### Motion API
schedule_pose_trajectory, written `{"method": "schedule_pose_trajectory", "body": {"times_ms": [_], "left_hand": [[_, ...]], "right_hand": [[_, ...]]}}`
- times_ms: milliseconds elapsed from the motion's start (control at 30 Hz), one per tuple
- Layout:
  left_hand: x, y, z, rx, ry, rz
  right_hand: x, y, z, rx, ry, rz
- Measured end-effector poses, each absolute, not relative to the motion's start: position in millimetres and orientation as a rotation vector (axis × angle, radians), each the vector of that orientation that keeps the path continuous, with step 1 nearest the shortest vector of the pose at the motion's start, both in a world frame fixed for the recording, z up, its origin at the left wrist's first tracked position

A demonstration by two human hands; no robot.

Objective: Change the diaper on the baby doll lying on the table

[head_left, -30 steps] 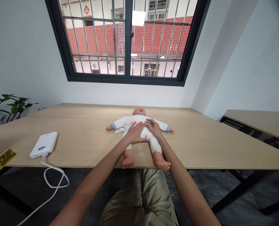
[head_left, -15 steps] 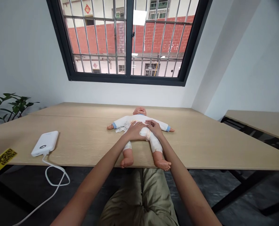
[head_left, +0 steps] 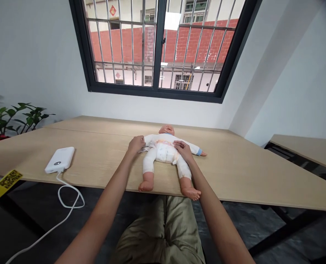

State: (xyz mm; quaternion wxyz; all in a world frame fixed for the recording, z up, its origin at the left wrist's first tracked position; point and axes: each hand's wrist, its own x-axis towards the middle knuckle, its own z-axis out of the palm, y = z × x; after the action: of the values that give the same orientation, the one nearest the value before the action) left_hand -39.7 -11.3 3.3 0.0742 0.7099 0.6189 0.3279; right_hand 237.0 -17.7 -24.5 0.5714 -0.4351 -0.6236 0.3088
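A baby doll lies on its back on the wooden table, head away from me and feet at the front edge. It wears a white top with blue cuffs, white leggings and a white diaper with an orange-pink band. My left hand is closed at the doll's sleeve on the left, by a loose flap of white cloth; what its fingers pinch is too small to make out. On the right side of the doll's waist rests my right hand, its fingers extended over the diaper's edge.
A white power bank with a white cable lies at the table's left front. Behind it stands a green plant. Yellow tape crosses the left edge. A barred window is ahead, another table at right.
My left hand has moved left from the doll's belly to its sleeve, uncovering the diaper front. My right hand has stayed near the waist. The view has shifted slightly.
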Motion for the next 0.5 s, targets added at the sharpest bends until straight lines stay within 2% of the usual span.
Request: {"method": "schedule_pose_trajectory", "body": {"times_ms": [133,500], "left_hand": [[-35.0,-12.5,0.3,2.214,1.894,0.710],[-36.0,-9.3,-10.0,2.297,1.749,0.583]], "right_hand": [[237.6,-15.5,-26.3,-1.015,-1.442,0.725],[239.9,-5.8,-33.1,-0.972,-1.403,0.778]]}}
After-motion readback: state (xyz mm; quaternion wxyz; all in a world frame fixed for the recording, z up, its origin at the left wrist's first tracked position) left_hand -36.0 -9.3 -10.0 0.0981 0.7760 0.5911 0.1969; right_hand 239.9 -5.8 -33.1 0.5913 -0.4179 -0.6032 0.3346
